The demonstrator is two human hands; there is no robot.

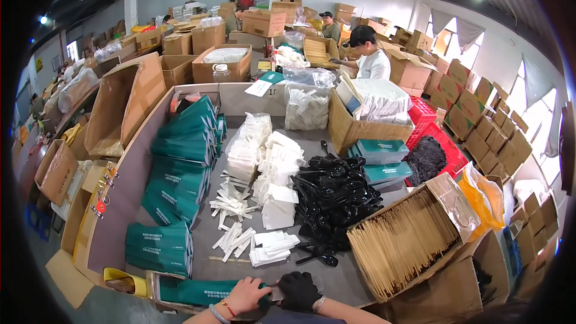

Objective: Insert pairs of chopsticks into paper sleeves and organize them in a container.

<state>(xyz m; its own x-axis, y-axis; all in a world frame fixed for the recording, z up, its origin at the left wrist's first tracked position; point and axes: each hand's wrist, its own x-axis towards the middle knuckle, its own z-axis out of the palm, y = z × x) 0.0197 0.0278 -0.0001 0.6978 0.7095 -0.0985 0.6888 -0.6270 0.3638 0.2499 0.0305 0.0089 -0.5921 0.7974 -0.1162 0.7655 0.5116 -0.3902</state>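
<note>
My left hand (245, 296), bare with a red cord and a pale bangle at the wrist, is at the table's near edge. Its fingers curl over the right end of a green printed packet (198, 291) that lies in a shallow box. Close beside it, my right hand (299, 291) wears a black glove, fingers bent inward toward the left hand; what they hold, if anything, is hidden. Ahead lie white paper packets (275, 247) and a heap of black plastic spoons (336, 195). More green packets (159, 248) are fanned in stacks along the left.
A carton of thin wooden sticks (405, 240) tilts at the right. Behind the spoons stand wrapped green bundles (384, 173) and a cardboard box (366, 126). Red crates (435, 138) are beyond. A low wall (141, 168) borders the table's left. A person (369, 57) works across the table.
</note>
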